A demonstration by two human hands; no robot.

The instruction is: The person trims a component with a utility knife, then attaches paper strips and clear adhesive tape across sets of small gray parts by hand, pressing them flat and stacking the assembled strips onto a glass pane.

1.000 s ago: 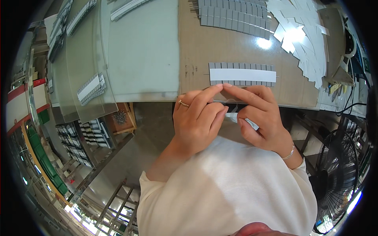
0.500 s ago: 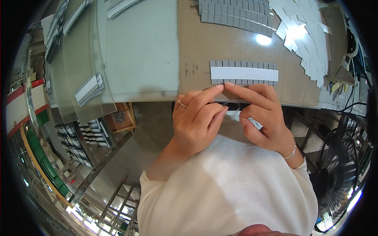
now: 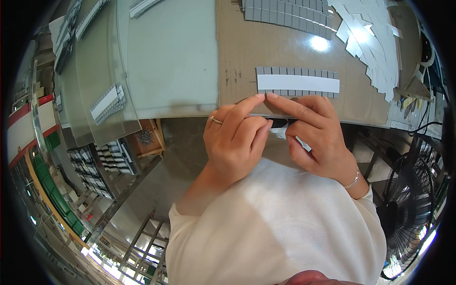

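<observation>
A grey segmented strip point(image 3: 297, 70) lies crosswise near the table's front edge, with a white paper band point(image 3: 299, 83) along its middle. At its near edge, close to the left end, my two index fingertips almost meet. My left hand point(image 3: 235, 135) has its index finger stretched out, the thumb close to the bent middle finger, and nothing visible in it. Likewise my right hand point(image 3: 318, 135) points its index finger at the strip's edge. A white strip point(image 3: 280, 132), paper-like, shows under its curled fingers and by the thumb; the fingers partly hide it.
More grey segmented strips point(image 3: 285, 16) lie at the far side of the brown board point(image 3: 237, 52). Loose white paper pieces point(image 3: 375, 57) are heaped at right. Glass sheets point(image 3: 90, 71) and a small stack of strips point(image 3: 107, 103) lie left. A black fan point(image 3: 408, 204) stands lower right.
Both index fingertips have shifted slightly left along the grey strip's near edge. The whole view has also shifted a little.
</observation>
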